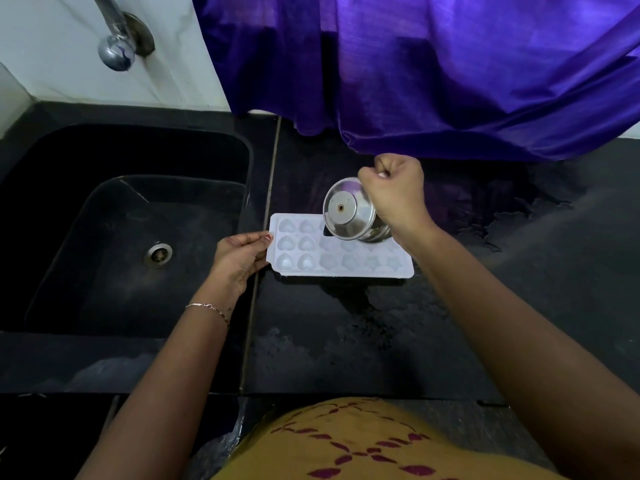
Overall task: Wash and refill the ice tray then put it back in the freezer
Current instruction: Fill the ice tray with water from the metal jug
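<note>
Right hand (pixel 394 197) grips a steel cup (pixel 348 216) tipped over the ice tray (pixel 346 265); left hand (pixel 239 258) pinches its nine-o'clock end.

- The ice tray (pixel 341 265) is white, with rows of little heart and star shapes in it.
- The metal cup (pixel 349 216) is shiny silver, with a small brown dot in the middle of its bottom.
- The counter (pixel 346 341) is black, with shiny wet patches.
- The sink (pixel 131 237) is black too, and its drain (pixel 158 254) is silver.
- The tap (pixel 116 50) is shiny silver.
- The wall (pixel 52 46) is white with thin grey lines.
- The cloth (pixel 433 74) is bright purple and blue.
- The dress (pixel 363 441) is yellow, with dark pink leaf marks in crossing lines.
- The bracelet (pixel 207 306) is gold.
- The left hand (pixel 239 258) has red nails.
</note>
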